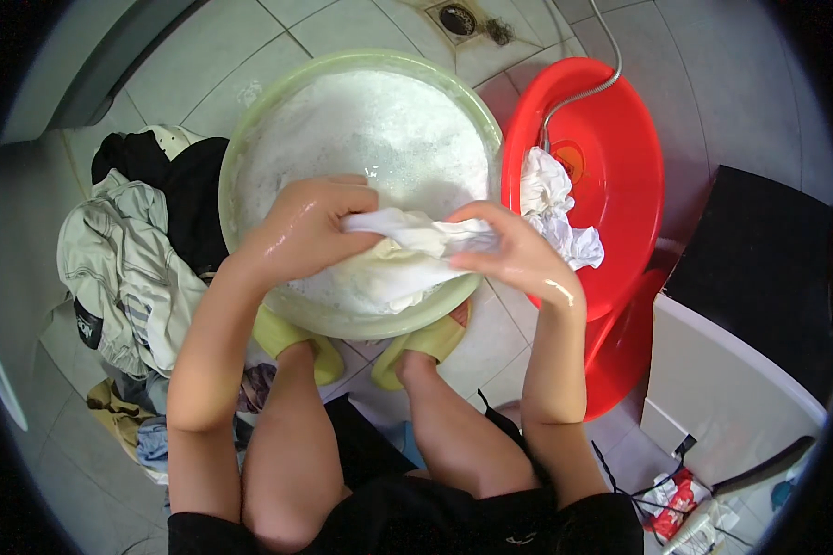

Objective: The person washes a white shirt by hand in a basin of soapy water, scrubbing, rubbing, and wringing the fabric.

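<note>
Cloth (403, 229), white and wet, hangs between the two hands, over the green basin (379, 326) of suds (370, 120) beneath them. The left hand (313, 222) is curled closed around one end; the right hand (514, 252) pinches the other between thumb and fingers. Looks like mid-wash handling; rubbing or wringing would call for a firmer right grip. Right of that hand, the red tub (634, 185)'s rim stands before crumpled white laundry (574, 245); clothes (130, 268) lie heaped left of the left hand.
</note>
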